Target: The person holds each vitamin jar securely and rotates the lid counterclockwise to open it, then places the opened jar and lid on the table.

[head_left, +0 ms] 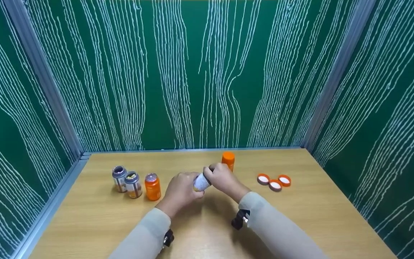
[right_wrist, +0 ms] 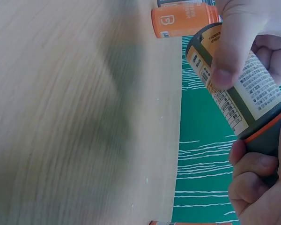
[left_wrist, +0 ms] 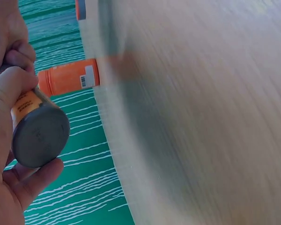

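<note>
Above the middle of the table, both hands hold a grey bottle (head_left: 201,182) with a printed white and orange label, tilted. My left hand (head_left: 182,189) grips its body, thumb across the label in the right wrist view. The fingers of my right hand (head_left: 225,179) are curled round the dark cap (right_wrist: 264,140), which has an orange line at its edge and sits on the bottle. In the left wrist view the bottle's dark round base (left_wrist: 41,136) faces the camera. Behind the right hand stands an orange bottle (head_left: 228,160) with its orange cap on.
On the left stand two uncapped grey bottles (head_left: 133,186) and an uncapped orange bottle (head_left: 152,189). Three loose caps (head_left: 275,185) with orange rims and white insides lie on the right. Green walls with white lines enclose the wooden table (head_left: 311,216).
</note>
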Demonstrator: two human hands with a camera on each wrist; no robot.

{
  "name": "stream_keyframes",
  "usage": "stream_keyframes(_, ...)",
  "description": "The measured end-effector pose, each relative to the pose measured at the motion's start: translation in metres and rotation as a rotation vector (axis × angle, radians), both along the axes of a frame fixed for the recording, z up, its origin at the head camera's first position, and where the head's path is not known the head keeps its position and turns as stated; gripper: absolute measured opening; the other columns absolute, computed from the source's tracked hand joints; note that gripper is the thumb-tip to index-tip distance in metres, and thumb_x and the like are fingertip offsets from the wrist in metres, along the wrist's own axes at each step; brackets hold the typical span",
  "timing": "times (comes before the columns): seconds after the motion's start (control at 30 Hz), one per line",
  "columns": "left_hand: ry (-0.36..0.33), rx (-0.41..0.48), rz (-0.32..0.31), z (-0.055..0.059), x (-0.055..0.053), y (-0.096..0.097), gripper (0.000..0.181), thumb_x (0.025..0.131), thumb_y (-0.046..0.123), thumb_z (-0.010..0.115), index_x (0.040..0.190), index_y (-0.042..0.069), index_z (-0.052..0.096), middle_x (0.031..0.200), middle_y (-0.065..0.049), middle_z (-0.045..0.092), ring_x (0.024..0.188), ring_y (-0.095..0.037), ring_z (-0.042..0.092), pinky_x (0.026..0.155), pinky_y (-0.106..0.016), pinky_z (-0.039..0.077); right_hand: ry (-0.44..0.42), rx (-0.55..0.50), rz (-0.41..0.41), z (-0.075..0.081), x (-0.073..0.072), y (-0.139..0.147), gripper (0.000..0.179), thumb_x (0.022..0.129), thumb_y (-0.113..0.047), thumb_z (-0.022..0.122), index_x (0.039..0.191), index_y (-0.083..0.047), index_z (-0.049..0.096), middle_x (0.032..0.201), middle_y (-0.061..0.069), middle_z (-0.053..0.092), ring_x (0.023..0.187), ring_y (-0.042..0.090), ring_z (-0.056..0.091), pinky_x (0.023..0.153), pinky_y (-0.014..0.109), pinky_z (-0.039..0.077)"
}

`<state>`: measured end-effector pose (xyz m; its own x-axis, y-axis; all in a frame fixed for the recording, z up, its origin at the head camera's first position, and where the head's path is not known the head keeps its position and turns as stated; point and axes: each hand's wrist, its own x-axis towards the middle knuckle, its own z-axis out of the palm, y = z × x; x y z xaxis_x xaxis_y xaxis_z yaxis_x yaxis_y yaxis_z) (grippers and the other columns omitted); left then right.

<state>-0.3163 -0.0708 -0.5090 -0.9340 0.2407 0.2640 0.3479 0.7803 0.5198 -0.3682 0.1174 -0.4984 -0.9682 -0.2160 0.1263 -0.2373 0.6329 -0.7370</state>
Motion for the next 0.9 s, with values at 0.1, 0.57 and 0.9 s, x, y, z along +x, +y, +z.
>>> stream_keyframes(0.1, 0.008, -0.014, 0.028, -0.003, -0.003, 0.003, 0.060, 0.089, 0.028, 0.099, 0.142, 0.019, 0.072, 0.132, -0.001, 0.077, 0.118, -0.024, 0.069, 0.119, -0.052, 0.060, -0.001, -0.013, -0.021, 0.002, -0.001, -0.002, 0.046, 0.113, -0.041, 0.054, 0.103, -0.006, 0.082, 0.098, 0.007, 0.080, 0.081, 0.021, 0.069, 0.079, 0.032, 0.067)
stream_keyframes(0.57, 0.045, -0.041, 0.020, -0.004, -0.012, 0.001, 0.045, 0.084, 0.018, 0.101, 0.125, 0.014, 0.080, 0.119, -0.005, 0.081, 0.104, -0.025, 0.070, 0.113, -0.051, 0.064, 0.156, 0.038, 0.017, 0.007, 0.003, -0.009, 0.044, 0.112, -0.037, 0.055, 0.088, -0.008, 0.079, 0.083, 0.004, 0.074, 0.070, 0.016, 0.062, 0.065, 0.029, 0.058)
stream_keyframes(0.9, 0.038, -0.023, 0.005, 0.000, -0.009, -0.003, 0.065, 0.088, 0.030, 0.101, 0.147, 0.023, 0.073, 0.137, -0.003, 0.079, 0.120, -0.028, 0.071, 0.120, -0.056, 0.059, 0.218, 0.020, 0.169, 0.005, 0.000, 0.003, 0.030, 0.115, -0.031, 0.060, 0.105, -0.010, 0.078, 0.096, 0.006, 0.079, 0.079, 0.015, 0.067, 0.074, 0.033, 0.064)
